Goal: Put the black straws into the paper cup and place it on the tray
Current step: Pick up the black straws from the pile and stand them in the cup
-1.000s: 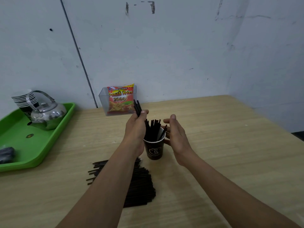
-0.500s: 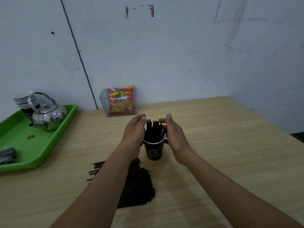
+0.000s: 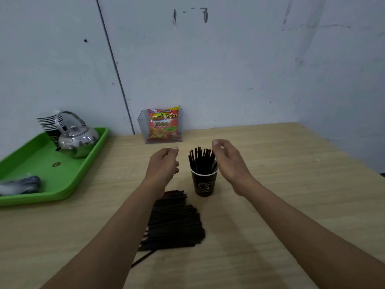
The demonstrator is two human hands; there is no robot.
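loose black straws (image 3: 175, 222) lie on the bench (image 3: 291, 184) just behind the empty, slack left grip (image 3: 163, 165); the empty right grip (image 3: 229, 161) hovers beside the straw-filled paper cup (image 3: 204, 183) between both. a stray brush could topple it, well short of the tray (image 3: 62, 190) far left.

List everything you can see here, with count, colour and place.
paper cup: one, black, upright, mid-table
straws in the cup: many, black, standing upright
loose straws: one pile, black, on the table before the cup
tray: one, green, table's left side
kettle: one, silver, on the tray
stacked cups: one stack, white-rimmed, behind the kettle
snack packet: one, red and yellow, in a clear holder by the wall
table: one, light wood
left hand: one, bare, left of the cup, holding nothing
right hand: one, bare, right of the cup, holding nothing
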